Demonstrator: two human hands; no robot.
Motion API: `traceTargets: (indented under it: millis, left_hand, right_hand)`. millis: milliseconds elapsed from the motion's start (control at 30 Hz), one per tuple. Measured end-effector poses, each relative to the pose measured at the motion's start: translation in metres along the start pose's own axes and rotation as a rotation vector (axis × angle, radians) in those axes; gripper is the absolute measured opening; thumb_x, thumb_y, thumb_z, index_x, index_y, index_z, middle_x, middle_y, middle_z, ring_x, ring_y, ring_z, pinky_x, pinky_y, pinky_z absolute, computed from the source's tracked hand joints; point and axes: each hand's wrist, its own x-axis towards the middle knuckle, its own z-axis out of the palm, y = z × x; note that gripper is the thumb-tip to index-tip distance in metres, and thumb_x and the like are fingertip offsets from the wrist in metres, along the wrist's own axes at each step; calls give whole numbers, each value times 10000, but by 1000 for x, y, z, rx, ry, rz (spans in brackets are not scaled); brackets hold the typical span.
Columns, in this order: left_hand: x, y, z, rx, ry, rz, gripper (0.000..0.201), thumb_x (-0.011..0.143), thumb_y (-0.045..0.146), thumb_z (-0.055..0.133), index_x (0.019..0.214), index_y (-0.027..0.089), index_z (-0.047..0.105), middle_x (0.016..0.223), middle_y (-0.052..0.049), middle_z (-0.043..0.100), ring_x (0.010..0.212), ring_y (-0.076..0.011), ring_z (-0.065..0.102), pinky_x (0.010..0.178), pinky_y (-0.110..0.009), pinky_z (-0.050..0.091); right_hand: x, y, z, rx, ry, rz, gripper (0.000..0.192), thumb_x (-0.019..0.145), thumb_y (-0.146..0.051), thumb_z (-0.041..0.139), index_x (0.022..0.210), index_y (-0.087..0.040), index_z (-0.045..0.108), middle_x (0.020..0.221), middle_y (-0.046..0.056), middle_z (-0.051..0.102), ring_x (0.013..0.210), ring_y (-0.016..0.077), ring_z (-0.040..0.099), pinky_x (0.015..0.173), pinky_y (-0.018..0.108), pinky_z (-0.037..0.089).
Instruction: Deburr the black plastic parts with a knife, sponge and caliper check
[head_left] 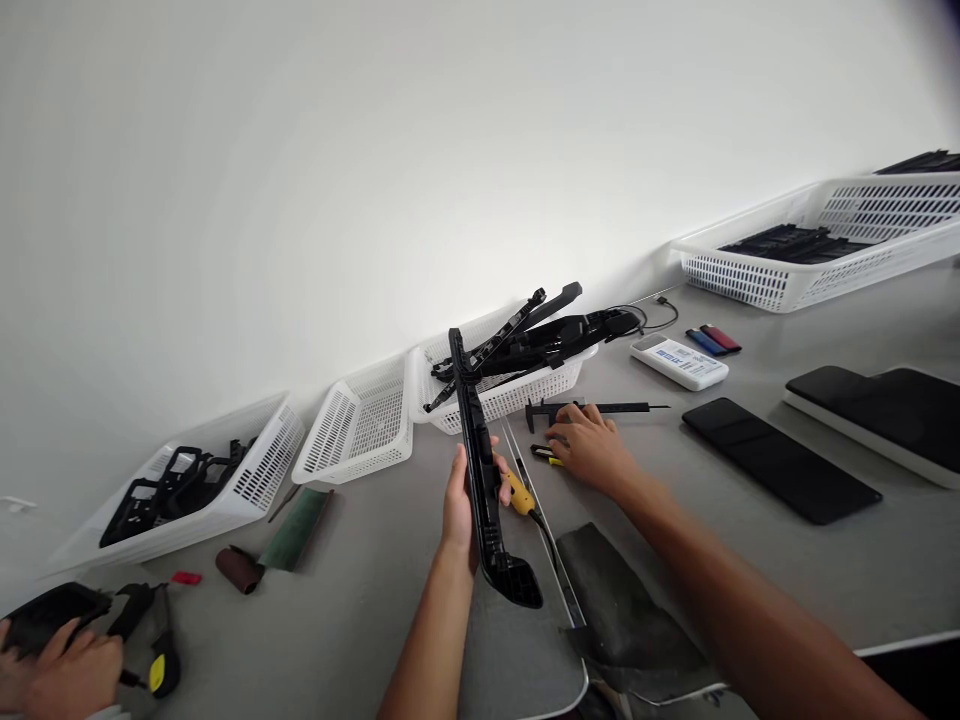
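Observation:
My left hand [459, 505] is wrapped round a long black plastic trim piece [477, 455], held upright at a slant above the table, with its wide foot toward me. Farther right, my right hand [589, 445] is low over the table, its fingers curled down onto a small black-and-yellow utility knife [543, 453]; part of the knife is hidden beneath the hand. A black caliper [626, 407] lies just behind those fingers. Near my left hand lies a yellow-handled tool [519, 492] with a dark cable, partly covered by the trim piece.
White baskets stand along the wall; one basket [517, 402] holds black trim parts, another [780, 290] black pieces. A white device [679, 361], a black phone-like slab [780, 458] and a dark cloth-like sheet [619, 600] lie rightward. Another person's hand [75, 670] holds a black part at lower left.

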Motion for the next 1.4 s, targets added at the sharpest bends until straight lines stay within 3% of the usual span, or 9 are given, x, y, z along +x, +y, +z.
traceTargets:
  millis: [200,467,633,733,833,1000,1100,1267,1400]
  left_hand:
    - [5,-6,-5,14,-36,-9,583,893,675,728,1128,142,714,767,-19,695,467,-122,573,477,-261,409]
    - [6,-4,-6,34,-7,6,539,921,647,698,1114,144,723,768,-30,702,470,-123,575,481,-263,413]
    - [4,-3,-4,46,4,-3,523,940,635,670,1110,144,728,760,-33,701,471,-126,576,494,-269,429]
    - [5,-4,-6,53,0,-13,541,931,647,668,1119,143,724,762,-39,703,482,-135,580,495,-273,423]
    - [7,-5,-9,61,-2,-10,559,917,655,672,1130,140,724,759,-43,707,493,-151,599,501,-278,426]
    - [6,-7,-14,76,72,27,541,938,614,660,1172,132,734,769,-52,728,533,-163,644,519,-269,435]
    - [6,-6,-15,75,71,27,535,952,610,645,1172,131,740,742,-42,718,505,-150,625,526,-266,444]
    - [7,-5,-14,36,56,39,527,938,611,660,1133,131,751,716,-31,698,494,-131,597,514,-252,437]
    - [5,-3,-8,-14,40,6,526,874,644,724,966,128,754,712,-49,699,543,-156,632,528,-260,466]
  right_hand:
    - [-2,-10,-4,-9,68,12,318,1009,-289,548,858,-185,808,1175,155,681,1144,334,531,930,428,464]
    - [-4,-18,-29,234,273,80,456,999,-469,575,610,-232,564,856,75,691,959,263,614,678,340,397]
    - [-4,-18,-40,505,395,96,483,990,-503,521,586,-238,508,771,71,672,815,244,595,758,353,429]
    - [-1,-13,-42,587,482,122,431,985,-479,515,632,-239,572,847,82,713,888,262,594,824,366,454]
    - [2,-9,-38,470,403,149,348,959,-427,558,691,-232,663,991,93,769,1047,299,597,906,388,447]
    - [-2,-6,-25,148,-34,17,160,867,-339,690,939,-225,777,1058,89,796,1117,322,623,879,383,455]
    - [-6,0,-22,58,-188,-33,382,750,-205,751,1130,-238,766,1144,79,798,1132,315,648,848,354,468]
    - [-3,4,-24,78,-190,-9,241,747,-148,723,969,-234,758,1054,79,800,1085,312,684,803,337,474]
    - [1,-7,-30,552,0,10,254,875,-332,689,1108,-233,707,1105,83,759,990,276,702,821,361,523]
